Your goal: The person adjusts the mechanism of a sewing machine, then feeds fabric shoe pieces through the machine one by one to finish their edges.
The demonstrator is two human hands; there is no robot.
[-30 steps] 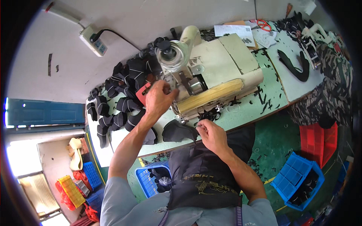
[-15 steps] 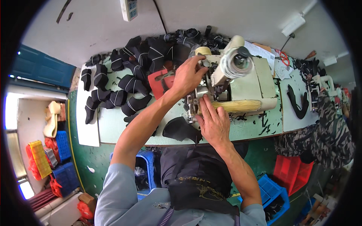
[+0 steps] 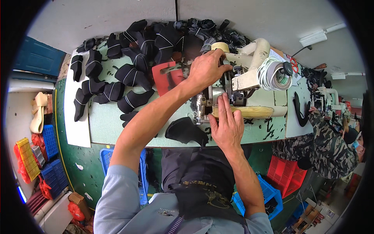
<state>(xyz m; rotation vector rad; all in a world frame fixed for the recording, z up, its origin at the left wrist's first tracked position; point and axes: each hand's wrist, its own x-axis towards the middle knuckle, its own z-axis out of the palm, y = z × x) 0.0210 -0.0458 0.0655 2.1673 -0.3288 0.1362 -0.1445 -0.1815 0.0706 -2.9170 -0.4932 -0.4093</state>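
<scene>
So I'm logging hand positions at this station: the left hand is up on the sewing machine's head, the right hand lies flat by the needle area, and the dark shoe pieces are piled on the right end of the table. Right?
Not quite. The head view shows the dark shoe pieces piled on the left end of the table, not the right. The rest holds: the left hand is up on the sewing machine, and the right hand lies flat by the needle area.

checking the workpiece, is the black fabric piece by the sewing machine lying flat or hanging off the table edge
Lying on the table: the black fabric piece rests on the green tabletop, reaching its front edge beside the right hand.

The left hand [image 3: 206, 70] reaches far forward on an outstretched arm, fingers curled downward. The right hand [image 3: 227, 126] lies flat, fingers straight and pointing forward.
</scene>
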